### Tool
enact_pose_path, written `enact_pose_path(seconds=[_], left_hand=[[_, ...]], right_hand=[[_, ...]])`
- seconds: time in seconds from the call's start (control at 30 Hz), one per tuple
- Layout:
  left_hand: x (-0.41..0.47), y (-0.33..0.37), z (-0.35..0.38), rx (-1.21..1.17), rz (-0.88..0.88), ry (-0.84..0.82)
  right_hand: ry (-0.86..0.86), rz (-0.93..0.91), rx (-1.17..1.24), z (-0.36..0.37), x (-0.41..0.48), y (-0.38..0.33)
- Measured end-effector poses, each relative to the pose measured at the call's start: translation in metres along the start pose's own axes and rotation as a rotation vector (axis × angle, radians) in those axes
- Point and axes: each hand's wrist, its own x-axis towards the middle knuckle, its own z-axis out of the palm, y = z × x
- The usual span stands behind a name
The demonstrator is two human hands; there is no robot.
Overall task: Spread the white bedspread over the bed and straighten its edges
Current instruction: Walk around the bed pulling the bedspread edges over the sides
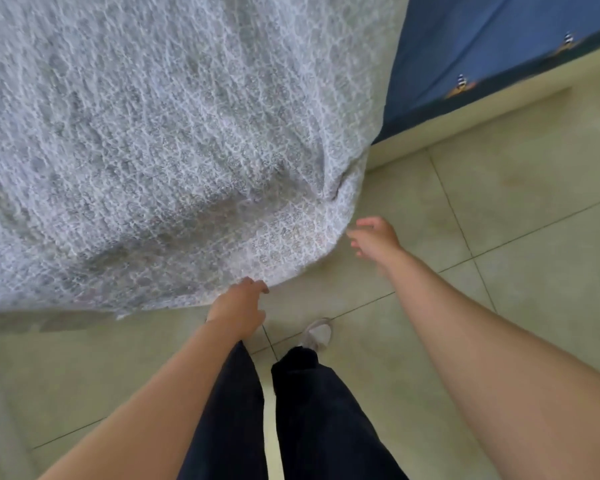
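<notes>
The white lace-patterned bedspread [160, 140] covers the bed corner and fills the upper left of the head view, draping down toward the floor with a fold at its right corner. My left hand [238, 306] grips the lower hem of the bedspread at the corner. My right hand [374, 239] hovers just right of the draped corner, fingers loosely spread, holding nothing; it is blurred.
A blue wall panel or curtain [465, 57] with small lighthouse figures runs along the upper right above a cream skirting [471, 116]. Pale floor tiles [499, 220] lie to the right and below. My dark trouser legs and a light shoe [317, 334] stand near the bed corner.
</notes>
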Motion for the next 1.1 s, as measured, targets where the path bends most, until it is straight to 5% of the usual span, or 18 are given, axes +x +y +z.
enact_pose_path(seconds=[0.37, 0.53, 0.77, 0.87, 1.1], left_hand=[[0.048, 0.129, -0.137, -0.368, 0.295, 0.681], [0.088, 0.166, -0.207, -0.427, 0.159, 0.818], [0.127, 0.199, -0.244, -0.258, 0.102, 0.582], [0.133, 0.179, -0.263, -0.54, 0.14, 0.562], [0.142, 0.092, -0.328, -1.19, 0.067, 0.334]], right_hand=[[0.254, -0.319, 0.137, -0.078, 0.064, -0.13], [0.244, -0.272, 0.178, -0.101, 0.101, -0.214], [0.13, -0.146, 0.19, -0.103, 0.139, -0.292], [0.128, -0.118, 0.163, -0.111, 0.146, -0.314], [0.283, -0.389, -0.034, -0.056, 0.135, -0.41]])
